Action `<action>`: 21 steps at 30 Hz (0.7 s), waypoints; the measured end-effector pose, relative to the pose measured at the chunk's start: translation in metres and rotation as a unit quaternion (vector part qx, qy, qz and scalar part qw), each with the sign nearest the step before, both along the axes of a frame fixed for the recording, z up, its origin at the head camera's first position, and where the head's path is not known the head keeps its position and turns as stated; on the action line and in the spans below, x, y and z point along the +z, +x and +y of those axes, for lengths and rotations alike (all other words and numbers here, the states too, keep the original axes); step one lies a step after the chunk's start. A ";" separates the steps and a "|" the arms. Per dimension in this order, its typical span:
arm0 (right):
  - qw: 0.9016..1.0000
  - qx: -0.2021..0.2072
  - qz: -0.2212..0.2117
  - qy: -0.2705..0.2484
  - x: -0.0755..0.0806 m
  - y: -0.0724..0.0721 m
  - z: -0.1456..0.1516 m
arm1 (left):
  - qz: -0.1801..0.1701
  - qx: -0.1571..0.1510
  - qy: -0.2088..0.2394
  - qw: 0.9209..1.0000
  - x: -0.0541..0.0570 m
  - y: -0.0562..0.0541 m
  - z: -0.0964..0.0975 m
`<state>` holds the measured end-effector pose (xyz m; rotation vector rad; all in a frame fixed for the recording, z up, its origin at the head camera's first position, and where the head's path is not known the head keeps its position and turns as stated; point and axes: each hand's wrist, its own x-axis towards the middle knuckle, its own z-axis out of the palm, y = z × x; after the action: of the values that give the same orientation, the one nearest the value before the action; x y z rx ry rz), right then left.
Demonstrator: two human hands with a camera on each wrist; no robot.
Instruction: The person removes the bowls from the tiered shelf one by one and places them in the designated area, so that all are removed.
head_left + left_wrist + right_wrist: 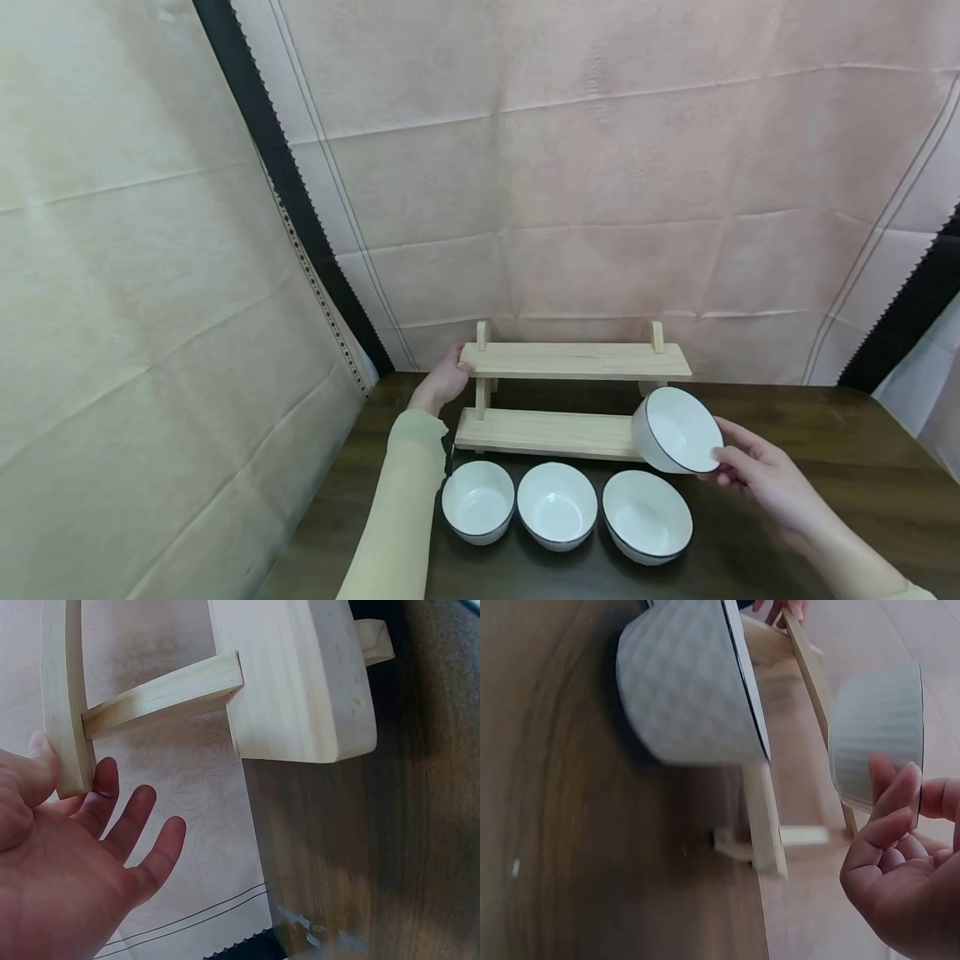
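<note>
A light wooden two-tier rack [573, 361] stands on the dark table. My left hand [447, 380] pinches the left end of its upper board [67, 697] between thumb and index finger, the other fingers spread. In my right hand [757, 471] is a white bowl [684, 429] with a dark rim, gripped at its right edge. That bowl is tilted and raised in front of the rack's right end, and its ribbed side [877, 727] shows in the right wrist view. Before the lower board [547, 433] sit a left bowl [478, 500], a middle bowl [558, 504] and a right bowl [647, 515].
The dark wood table [840, 442] reaches out to both sides of the rack. Pale cloth [600, 192] hangs close behind it, and another cloth wall [150, 292] closes off the left side. Upright pegs [657, 337] rise from the rack's upper board.
</note>
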<state>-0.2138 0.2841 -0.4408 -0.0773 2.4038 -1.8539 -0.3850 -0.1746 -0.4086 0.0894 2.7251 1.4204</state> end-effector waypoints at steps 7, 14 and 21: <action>1.000 0.002 0.018 0.018 -0.007 0.012 0.033 | -0.005 -0.003 0.004 1.000 -0.002 -0.001 -0.001; 0.997 0.025 0.043 0.052 -0.016 0.019 0.062 | -0.012 0.003 0.001 1.000 -0.002 0.000 -0.001; 0.994 0.057 0.022 0.087 -0.024 0.022 0.080 | -0.015 0.006 0.009 1.000 -0.002 0.001 -0.001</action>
<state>-0.1914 0.3645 -0.4648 -0.2382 2.5197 -1.6046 -0.3843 -0.1752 -0.4110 0.0534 2.6937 1.4387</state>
